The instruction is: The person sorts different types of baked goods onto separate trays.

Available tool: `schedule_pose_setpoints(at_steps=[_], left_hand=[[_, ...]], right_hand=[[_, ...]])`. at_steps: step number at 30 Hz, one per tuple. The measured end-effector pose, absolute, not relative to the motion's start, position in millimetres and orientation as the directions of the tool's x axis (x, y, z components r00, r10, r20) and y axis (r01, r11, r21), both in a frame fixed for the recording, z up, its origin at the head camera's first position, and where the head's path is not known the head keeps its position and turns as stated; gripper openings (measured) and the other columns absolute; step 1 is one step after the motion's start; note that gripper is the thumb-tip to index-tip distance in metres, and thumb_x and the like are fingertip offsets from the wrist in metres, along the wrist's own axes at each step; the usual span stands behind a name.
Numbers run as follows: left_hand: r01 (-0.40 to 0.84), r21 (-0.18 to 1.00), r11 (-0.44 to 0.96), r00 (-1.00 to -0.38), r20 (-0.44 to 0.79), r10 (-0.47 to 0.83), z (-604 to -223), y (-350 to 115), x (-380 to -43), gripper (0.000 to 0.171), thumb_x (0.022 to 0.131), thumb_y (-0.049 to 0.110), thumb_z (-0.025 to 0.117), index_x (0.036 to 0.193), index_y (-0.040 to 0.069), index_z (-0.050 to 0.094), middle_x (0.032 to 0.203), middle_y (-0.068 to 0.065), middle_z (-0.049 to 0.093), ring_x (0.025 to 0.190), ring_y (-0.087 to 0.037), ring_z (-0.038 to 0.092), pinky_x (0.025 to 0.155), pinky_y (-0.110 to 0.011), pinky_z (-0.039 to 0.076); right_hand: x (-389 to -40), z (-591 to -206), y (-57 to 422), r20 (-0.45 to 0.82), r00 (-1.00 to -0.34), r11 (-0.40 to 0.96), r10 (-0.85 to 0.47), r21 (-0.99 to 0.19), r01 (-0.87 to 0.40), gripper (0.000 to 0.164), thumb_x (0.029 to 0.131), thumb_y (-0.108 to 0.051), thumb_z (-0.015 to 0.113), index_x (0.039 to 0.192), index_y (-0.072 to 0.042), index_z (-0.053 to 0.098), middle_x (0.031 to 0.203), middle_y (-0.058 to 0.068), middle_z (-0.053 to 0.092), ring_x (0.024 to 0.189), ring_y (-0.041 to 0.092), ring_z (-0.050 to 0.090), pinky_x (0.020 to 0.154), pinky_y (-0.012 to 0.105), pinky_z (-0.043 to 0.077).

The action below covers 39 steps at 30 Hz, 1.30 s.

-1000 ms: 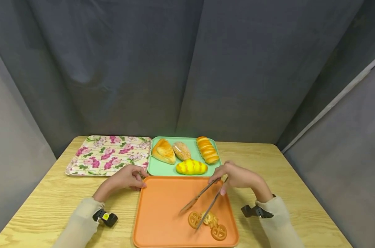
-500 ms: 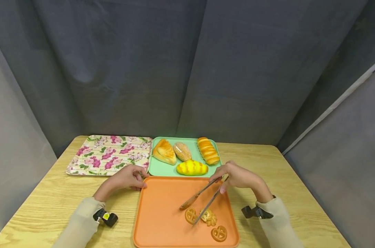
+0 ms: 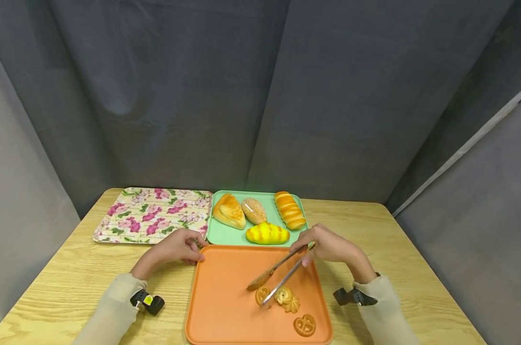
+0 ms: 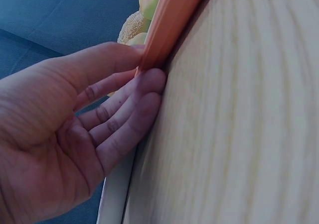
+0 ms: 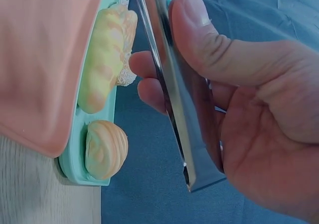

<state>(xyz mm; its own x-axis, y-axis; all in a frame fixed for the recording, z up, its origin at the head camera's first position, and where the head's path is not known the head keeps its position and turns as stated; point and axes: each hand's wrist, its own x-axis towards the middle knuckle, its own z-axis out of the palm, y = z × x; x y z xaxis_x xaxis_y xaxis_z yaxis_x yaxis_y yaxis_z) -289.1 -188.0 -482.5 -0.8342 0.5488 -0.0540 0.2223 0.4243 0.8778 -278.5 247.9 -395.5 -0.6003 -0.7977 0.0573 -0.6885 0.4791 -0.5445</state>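
Metal tongs (image 3: 277,274), pinched in the right hand (image 3: 329,245), straddle a round lattice cookie (image 3: 262,295) at about 6 o'clock on the orange tray (image 3: 217,306). It looks light, thin and brittle; a gentle grip across its rim suits. The left hand (image 3: 176,247) pinches the tray's 10 o'clock corner.

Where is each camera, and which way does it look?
Head: sits on the person's head, looks forward and down at the table; both hands and sleeves show, the right hand gripping tongs over the orange tray.
Left wrist: sits under the left hand, looks along its fingers holding the orange tray's edge.
Right wrist: sits under the right hand, looks up along the tongs; thumb and fingers show.
Shared: the orange tray, the green tray and its breads appear in the head and right wrist views.
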Motion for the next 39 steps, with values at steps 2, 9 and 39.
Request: schedule_pose_setpoints(at_steps=[2, 9, 39], left_hand=[[0.223, 0.877, 0.426, -0.833, -0.055, 0.55, -482.7, -187.7, -289.2, 0.03, 0.087, 0.008, 0.08, 0.113, -0.003, 0.072, 0.079, -0.013, 0.075, 0.066, -0.022, 0.071, 0.061, -0.033, 0.061], [0.222, 0.878, 0.424, -0.832, -0.056, 0.552, -481.8, -186.6, -289.4, 0.03, 0.087, 0.008, 0.08, 0.113, -0.003, 0.072, 0.078, -0.013, 0.075, 0.065, -0.021, 0.071, 0.061, -0.032, 0.061], [0.2, 0.878, 0.434, -0.84, -0.074, 0.537, -480.1, -187.6, -288.4, 0.029, 0.087, 0.008, 0.08, 0.113, -0.003, 0.072, 0.079, -0.014, 0.075, 0.066, -0.021, 0.071, 0.061, -0.033, 0.061]], right_hand=[[-278.8, -396.3, 247.6, 0.079, -0.594, 0.467, -0.801, -0.539, -0.701, 0.039, 0.074, -0.017, 0.085, 0.109, -0.001, 0.079, 0.099, 0.008, 0.08, 0.086, 0.028, 0.073, 0.074, 0.037, 0.061], [-279.4, -397.0, 249.2, 0.119, -0.595, 0.454, -0.795, -0.534, -0.713, 0.036, 0.073, -0.01, 0.085, 0.108, -0.004, 0.08, 0.095, 0.004, 0.079, 0.082, 0.024, 0.072, 0.072, 0.034, 0.06], [-283.6, -407.4, 239.5, 0.179, -0.612, 0.478, -0.77, -0.474, -0.74, 0.046, 0.072, -0.038, 0.077, 0.107, -0.009, 0.081, 0.097, 0.004, 0.079, 0.08, 0.018, 0.07, 0.07, 0.024, 0.054]])
